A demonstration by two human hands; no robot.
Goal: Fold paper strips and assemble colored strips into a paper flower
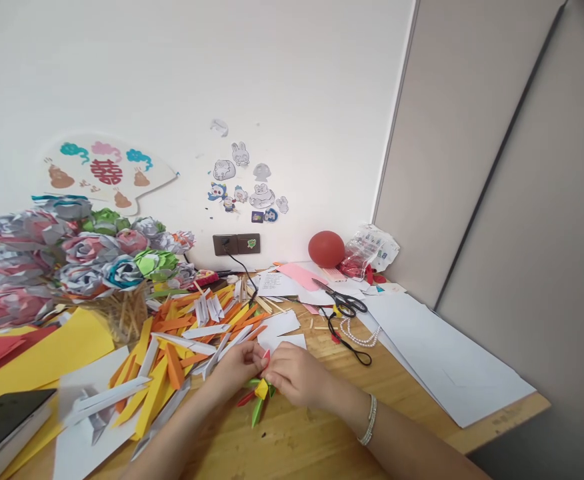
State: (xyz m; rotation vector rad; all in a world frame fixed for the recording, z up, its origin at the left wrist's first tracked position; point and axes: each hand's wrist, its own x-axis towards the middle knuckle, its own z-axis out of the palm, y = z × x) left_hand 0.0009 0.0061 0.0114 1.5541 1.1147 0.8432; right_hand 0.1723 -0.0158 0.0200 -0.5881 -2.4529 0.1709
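Observation:
Both of my hands meet over the wooden table, in the lower middle of the head view. My left hand (242,365) is closed, with thumb and fingers pinching a paper flower from one side. Opposite it, my right hand (297,375) has its fingers curled on the same flower. The small folded paper flower (261,389) has a yellow middle with green and red petals around it. One pinkish-red petal sticks up between my fingertips. My fingers hide part of the flower. Folded paper strips (172,365) in orange, yellow and white lie heaped just left of my left hand.
Black scissors (345,301), a pearl string (359,333) and a red balloon (327,249) are at the back right. White sheets (437,353) cover the right side. Paper roses (92,247) stand in a clear vase (122,319) at left, near a dark-topped box (9,427).

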